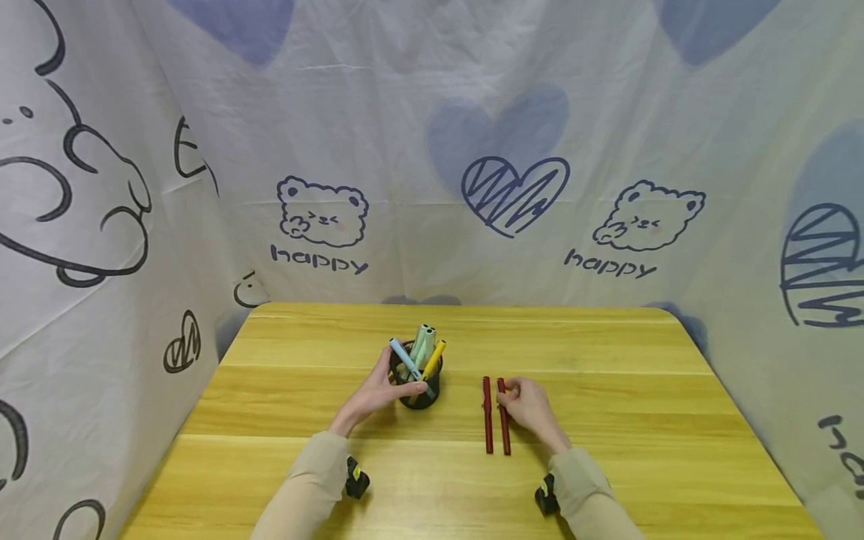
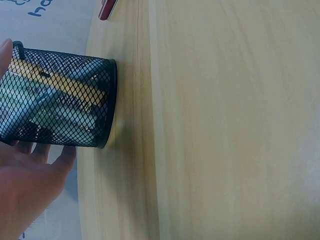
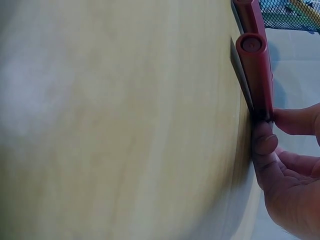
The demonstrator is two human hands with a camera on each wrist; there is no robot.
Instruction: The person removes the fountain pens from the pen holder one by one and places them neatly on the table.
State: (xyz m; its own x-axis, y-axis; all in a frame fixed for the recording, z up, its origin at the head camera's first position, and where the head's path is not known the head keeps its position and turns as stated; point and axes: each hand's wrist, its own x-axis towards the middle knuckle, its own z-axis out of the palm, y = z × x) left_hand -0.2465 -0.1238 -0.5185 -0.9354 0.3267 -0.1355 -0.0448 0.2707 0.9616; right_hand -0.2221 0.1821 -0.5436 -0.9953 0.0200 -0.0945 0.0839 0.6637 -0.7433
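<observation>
My left hand (image 1: 373, 396) holds a black mesh pen holder (image 1: 420, 399), thumb on the near side and fingers around the left. Pale green pens (image 1: 424, 343), a light blue pen (image 1: 403, 357) and a yellow pen (image 1: 435, 358) stand tilted in it. To its right, two dark red pens lie side by side on the table. My right hand (image 1: 531, 406) pinches the right red pen (image 1: 505, 431) near its far end; thumb and finger meet it in the right wrist view. The left red pen (image 1: 488, 427) lies slightly apart, untouched.
The wooden table (image 1: 648, 390) has rounded far corners. A patterned cloth (image 1: 418, 135) with hearts and bears hangs behind it and on both sides. A small black device (image 1: 356, 478) sits at the left wrist, another black device (image 1: 547, 496) at the right.
</observation>
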